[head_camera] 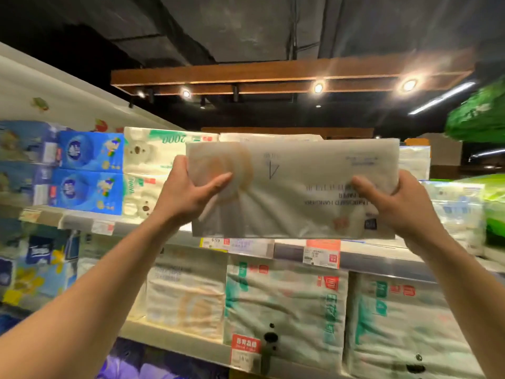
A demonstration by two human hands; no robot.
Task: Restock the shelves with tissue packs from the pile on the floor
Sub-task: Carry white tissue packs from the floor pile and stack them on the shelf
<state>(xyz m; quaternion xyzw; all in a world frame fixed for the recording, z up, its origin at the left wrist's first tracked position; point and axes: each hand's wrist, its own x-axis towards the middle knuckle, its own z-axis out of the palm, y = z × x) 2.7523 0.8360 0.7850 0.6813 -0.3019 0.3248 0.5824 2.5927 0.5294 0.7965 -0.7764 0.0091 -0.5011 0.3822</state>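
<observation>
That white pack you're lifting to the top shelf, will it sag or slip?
The white pack probably gives a little: its wrap creases under the left hand. The film looks glossy, so possibly slippery. Held high by both ends, right hand too, it seems light.

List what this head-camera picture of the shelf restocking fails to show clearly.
- Floor pile: out of view, below the frame.
- Print on the held tissue pack: upside down, motion-blurred.
- Price tags on the shelf edge: too small.
- Fingers of both hands: behind the pack, only thumbs show.
</observation>
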